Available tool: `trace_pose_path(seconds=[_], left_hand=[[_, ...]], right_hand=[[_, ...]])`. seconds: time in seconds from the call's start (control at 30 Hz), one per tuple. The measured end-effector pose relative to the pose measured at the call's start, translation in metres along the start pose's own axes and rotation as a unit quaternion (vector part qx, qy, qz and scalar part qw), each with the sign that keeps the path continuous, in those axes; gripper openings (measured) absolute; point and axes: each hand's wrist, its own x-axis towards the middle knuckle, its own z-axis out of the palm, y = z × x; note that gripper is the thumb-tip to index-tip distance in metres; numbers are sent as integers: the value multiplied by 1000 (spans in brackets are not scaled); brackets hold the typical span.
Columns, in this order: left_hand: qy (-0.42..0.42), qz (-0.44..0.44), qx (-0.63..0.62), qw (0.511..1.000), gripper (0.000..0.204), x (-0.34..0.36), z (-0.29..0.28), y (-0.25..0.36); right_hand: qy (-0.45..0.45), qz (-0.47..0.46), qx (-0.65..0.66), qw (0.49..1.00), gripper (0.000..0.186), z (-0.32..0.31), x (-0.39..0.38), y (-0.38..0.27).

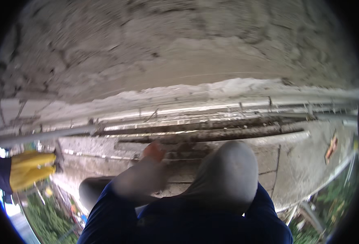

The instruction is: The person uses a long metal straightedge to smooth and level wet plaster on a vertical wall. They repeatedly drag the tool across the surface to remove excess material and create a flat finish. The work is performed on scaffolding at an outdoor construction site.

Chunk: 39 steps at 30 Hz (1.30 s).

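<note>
My left hand (153, 151), reddish and smeared by motion, is in front of my body, with a blurred grey covering on its forearm (141, 181). Its fingers cannot be made out, nor whether they hold anything. Just beyond it lies a dirt-crusted pole (212, 135), with a second rough pole (179, 127) alongside. Whether the hand touches the nearer one is unclear. My right hand is out of sight; only the dark blue upper sleeve (267, 209) of that arm shows, behind my raised grey-clad knee (232, 171).
A rough grey wall (187, 44) rises ahead, with a pale broken band along its foot. A grey metal pipe (57, 134) runs in from the left. One person in yellow trousers (31, 170) stands at left. A brownish piece (332, 148) lies on the slab (301, 166) at right, with greenery below its edge.
</note>
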Motion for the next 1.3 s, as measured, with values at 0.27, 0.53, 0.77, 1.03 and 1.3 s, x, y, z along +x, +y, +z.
trace_pose_path(seconds=[0.27, 0.53, 0.77, 1.03, 1.3], left_hand=[[-114, 162, 20, 980, 67, 30, 48, 94], [-9, 131, 45, 990, 57, -4, 39, -54], [-15, 53, 108, 993, 61, -20, 2, -134], [-25, 46, 143, 988, 80, -28, -13, -123], [-83, -24, -146, 986, 49, 19, -69, -44]], right_hand=[[-19, -81, -103, 991, 39, -5, 22, -11], [-37, -111, -157, 981, 34, -19, 25, -39], [-50, -123, -194, 972, 30, -30, 20, -57], [-116, -228, -224, 941, 26, -32, 40, -87], [-234, -347, -257, 871, 22, -101, 59, -214]])
